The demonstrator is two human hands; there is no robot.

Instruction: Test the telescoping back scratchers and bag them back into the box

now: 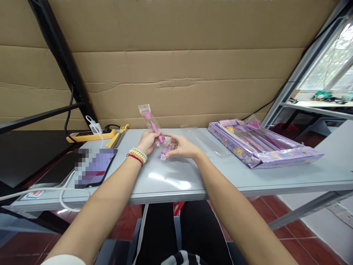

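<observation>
My left hand [149, 142] is closed around a clear plastic bag [144, 108] with a pink back scratcher [154, 127] inside it. The back scratcher tilts up and to the left, its claw-shaped head near the bag's top. Close beside, my right hand [180, 146] has its fingers curled and its thumb low, at the crumpled lower end of the bag. A small purple printed card [163, 154] shows by that thumb; whether it lies inside the plastic I cannot tell. Bracelets circle my left wrist.
On the grey table [168, 180], a purple display box [248, 147] of wrapped back scratchers stands at right. Flat clear plastic [205, 141] lies between. At left are yellow back scratchers [117, 136], a phone [96, 167], a yellow power strip [82, 137] and white cable [63, 197]. Cardboard [179, 66] rises behind.
</observation>
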